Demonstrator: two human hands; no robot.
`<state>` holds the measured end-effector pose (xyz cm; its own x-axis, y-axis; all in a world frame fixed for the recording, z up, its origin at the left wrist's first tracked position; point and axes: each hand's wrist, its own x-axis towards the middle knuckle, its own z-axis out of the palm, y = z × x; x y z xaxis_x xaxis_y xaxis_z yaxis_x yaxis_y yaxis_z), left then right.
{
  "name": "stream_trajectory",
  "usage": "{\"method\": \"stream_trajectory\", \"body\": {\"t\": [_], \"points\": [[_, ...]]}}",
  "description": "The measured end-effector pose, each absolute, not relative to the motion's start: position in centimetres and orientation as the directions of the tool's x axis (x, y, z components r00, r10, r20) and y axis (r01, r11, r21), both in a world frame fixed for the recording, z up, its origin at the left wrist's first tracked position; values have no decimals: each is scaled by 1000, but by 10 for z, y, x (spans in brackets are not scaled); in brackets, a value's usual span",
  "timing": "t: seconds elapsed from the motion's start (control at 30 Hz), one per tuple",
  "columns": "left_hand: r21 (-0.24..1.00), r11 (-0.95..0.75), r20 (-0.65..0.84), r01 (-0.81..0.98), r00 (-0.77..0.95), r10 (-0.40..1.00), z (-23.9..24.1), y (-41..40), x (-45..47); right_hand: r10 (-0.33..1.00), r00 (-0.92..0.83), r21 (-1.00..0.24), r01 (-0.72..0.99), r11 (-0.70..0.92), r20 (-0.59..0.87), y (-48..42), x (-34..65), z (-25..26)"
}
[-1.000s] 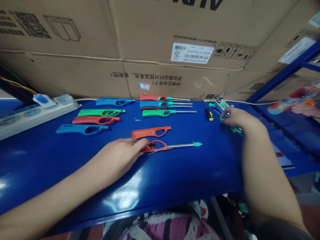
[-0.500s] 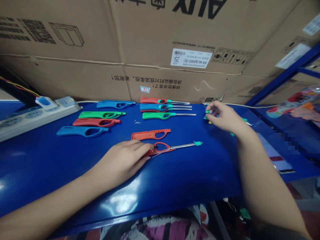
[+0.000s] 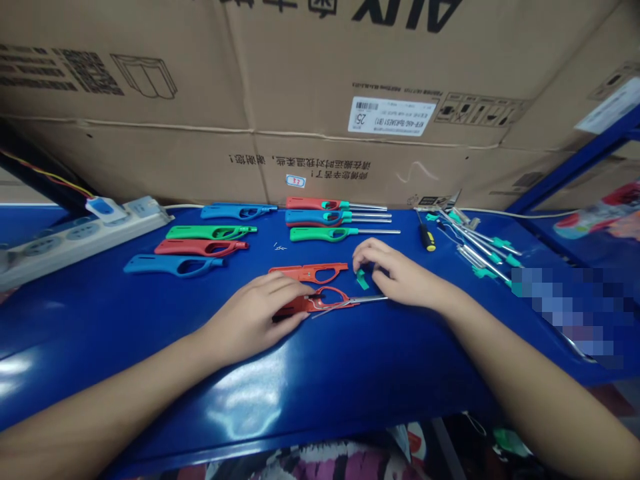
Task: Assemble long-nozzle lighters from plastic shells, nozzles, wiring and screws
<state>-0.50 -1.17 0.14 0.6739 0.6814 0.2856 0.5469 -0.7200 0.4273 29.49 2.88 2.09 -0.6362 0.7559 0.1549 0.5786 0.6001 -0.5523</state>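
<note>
Left hand [image 3: 253,313] gripping an orange lighter shell [image 3: 299,305] at its handle end, right hand [image 3: 395,275] curled narrow on a small part, orange half-shell [image 3: 300,273] just beyond the left hand, metal tube [image 3: 371,299] reaching to the right hand, green clip [image 3: 362,280] at its fingertips.

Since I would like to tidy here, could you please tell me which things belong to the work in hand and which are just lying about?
In the work, apparently:
orange half-shell under the left hand, with metal tube
second orange half-shell beside it
green part at the right hand
probably the screwdriver

Apparently just about:
power strip
cardboard box behind
</note>
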Motion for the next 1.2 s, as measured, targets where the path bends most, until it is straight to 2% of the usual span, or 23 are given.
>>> {"method": "stream_trajectory", "body": {"t": [0.1, 0.17, 0.23, 0.33, 0.53, 0.73, 0.97, 1.1, 1.2], "points": [[427, -724, 294, 541, 675, 677, 1, -11, -5, 831, -529, -428, 720, 546, 172, 27, 295, 24], [428, -725, 292, 539, 677, 676, 1, -11, -4, 870, -479, -356, 798, 487, 117, 26, 295, 23], [432, -724, 288, 538, 679, 675, 1, -10, -4, 875, -482, -334, 818, 470, 50, 27, 295, 21], [436, -726, 287, 532, 682, 672, 1, -10, -4, 855, -518, -348, 799, 491, 18, 29, 294, 18], [435, -721, 282, 539, 680, 677, 1, -10, -5, 894, -445, -333, 837, 434, 48, 31, 305, 25], [440, -710, 260, 550, 679, 687, 2, -10, -6, 784, -616, -407, 737, 539, -78, 33, 326, 31], [433, -718, 274, 545, 679, 681, 2, -13, -3, 757, -647, -465, 644, 608, 93, 30, 308, 28], [449, -699, 262, 557, 666, 699, 3, -18, 0, 734, -666, -508, 590, 628, 133, 17, 290, 30], [465, -667, 236, 582, 644, 727, 3, -22, 2, 688, -714, -456, 573, 681, 130, 8, 279, 27]]}}
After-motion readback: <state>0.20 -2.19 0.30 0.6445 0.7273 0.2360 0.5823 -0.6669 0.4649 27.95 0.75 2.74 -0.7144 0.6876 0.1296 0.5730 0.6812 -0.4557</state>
